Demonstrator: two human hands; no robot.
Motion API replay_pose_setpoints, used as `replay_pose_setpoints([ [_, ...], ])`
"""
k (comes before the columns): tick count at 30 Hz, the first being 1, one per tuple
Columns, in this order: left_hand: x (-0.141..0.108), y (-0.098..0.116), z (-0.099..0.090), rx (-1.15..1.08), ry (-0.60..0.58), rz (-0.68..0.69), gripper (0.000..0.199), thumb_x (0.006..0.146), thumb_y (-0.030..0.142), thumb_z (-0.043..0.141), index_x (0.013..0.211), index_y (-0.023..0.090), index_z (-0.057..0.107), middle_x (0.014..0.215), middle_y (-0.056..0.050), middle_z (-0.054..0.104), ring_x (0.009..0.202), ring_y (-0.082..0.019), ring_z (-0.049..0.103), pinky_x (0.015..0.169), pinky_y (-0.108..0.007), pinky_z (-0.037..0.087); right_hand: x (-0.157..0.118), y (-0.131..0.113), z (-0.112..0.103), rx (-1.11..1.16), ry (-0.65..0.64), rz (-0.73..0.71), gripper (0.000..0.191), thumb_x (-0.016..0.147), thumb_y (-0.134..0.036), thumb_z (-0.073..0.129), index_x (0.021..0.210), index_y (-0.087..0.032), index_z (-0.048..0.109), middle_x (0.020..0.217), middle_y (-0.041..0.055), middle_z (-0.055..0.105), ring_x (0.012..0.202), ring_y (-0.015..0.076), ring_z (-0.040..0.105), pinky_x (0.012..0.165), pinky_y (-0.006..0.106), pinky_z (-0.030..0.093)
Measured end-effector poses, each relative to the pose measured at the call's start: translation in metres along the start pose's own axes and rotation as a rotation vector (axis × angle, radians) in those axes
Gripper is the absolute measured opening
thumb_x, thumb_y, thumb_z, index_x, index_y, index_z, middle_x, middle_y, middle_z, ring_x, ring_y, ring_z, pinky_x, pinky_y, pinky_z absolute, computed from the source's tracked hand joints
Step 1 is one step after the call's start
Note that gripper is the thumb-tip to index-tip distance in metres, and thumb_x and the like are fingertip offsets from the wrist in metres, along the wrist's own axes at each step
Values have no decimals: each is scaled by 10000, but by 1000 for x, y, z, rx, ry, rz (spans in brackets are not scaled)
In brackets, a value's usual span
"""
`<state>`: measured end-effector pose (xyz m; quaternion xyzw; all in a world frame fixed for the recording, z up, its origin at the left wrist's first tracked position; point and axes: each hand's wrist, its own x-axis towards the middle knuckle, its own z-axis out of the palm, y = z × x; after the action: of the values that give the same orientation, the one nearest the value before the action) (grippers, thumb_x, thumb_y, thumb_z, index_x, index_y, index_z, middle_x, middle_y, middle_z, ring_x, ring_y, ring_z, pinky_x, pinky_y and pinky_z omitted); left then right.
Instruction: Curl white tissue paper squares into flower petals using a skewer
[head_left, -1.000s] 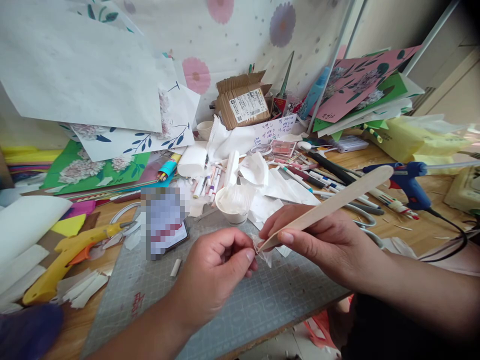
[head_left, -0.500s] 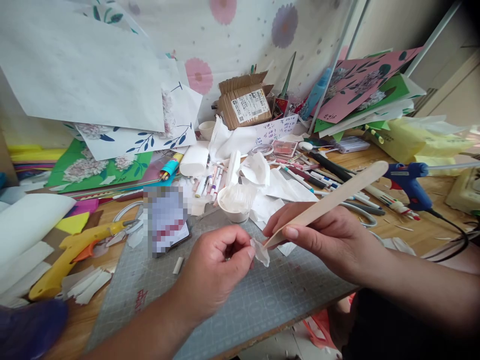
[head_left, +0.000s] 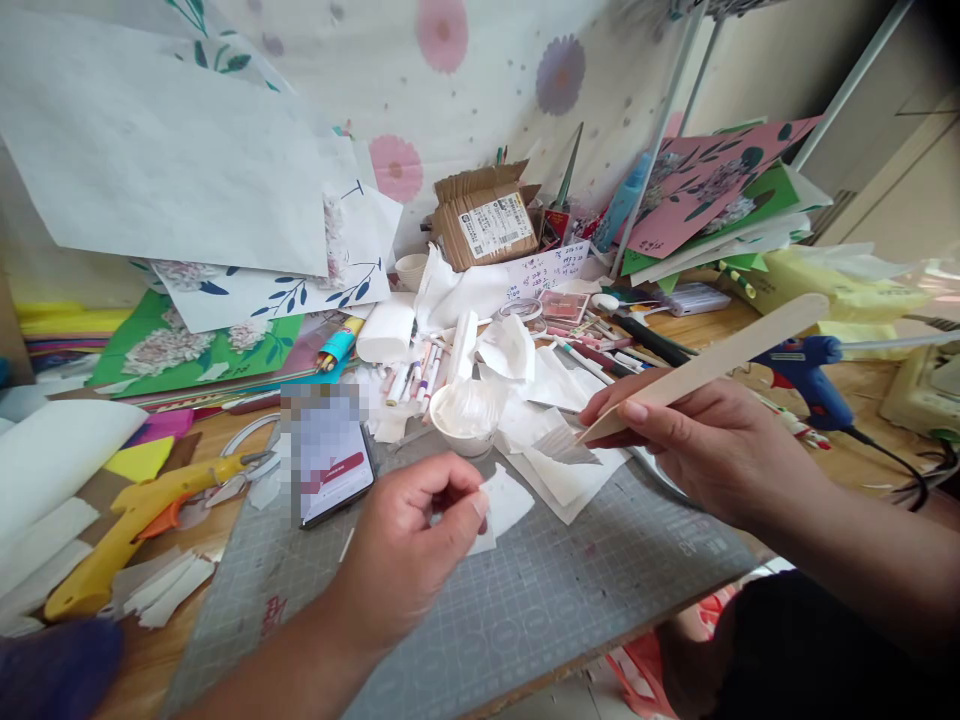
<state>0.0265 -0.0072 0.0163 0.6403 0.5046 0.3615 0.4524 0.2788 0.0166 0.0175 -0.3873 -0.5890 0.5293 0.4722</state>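
My left hand is closed above the cutting mat, thumb and forefinger pinched on a small piece of thin white paper. In my right hand is a flat wooden craft stick, slanting with its rounded end up to the right. The stick's lower tip is over white paper sheets, apart from the paper piece. Between and beyond both hands stands a small white cup with whitish, glossy stuff on top. A phone, partly blurred, lies left of my left hand.
A yellow glue gun lies at the left and a blue glue gun at the right. Several markers and a torn cardboard box sit behind the cup. Floral paper sheets lean against the back.
My right hand has moved right with the craft stick, away from my left hand. The white paper piece in my left fingers now shows wider. The view has shifted slightly.
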Motion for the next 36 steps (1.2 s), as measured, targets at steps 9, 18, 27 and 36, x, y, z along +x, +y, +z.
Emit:
replay_pose_setpoints([
  [9,27,-15,-20,-8,439,18,152,816,300,591,718,188,621,562,40,536,524,-116,449,502,-241,346,-3,2,-9,-4,-30,-36,179,882,-367,642,883,-231,757,906,41,747,830,183,698,787,299,570],
  [18,35,-15,-25,191,439,-59,327,773,219,557,1089,194,640,572,74,518,495,-125,441,515,-251,337,0,-6,0,14,-79,-58,199,881,-373,646,876,-214,766,856,42,754,803,167,711,765,258,581],
  [27,-6,-5,-9,207,274,489,320,813,106,595,1065,301,568,1024,-4,561,919,-184,555,847,-314,458,-7,-5,21,236,-150,30,171,895,-319,640,905,-184,744,829,56,753,771,166,721,741,267,584],
  [36,-1,5,-2,-403,-257,-120,170,752,293,751,847,200,645,736,24,614,676,-113,532,625,-217,423,-3,-12,43,68,-234,-104,180,922,-282,596,900,-197,753,901,51,719,847,174,661,782,280,532],
])
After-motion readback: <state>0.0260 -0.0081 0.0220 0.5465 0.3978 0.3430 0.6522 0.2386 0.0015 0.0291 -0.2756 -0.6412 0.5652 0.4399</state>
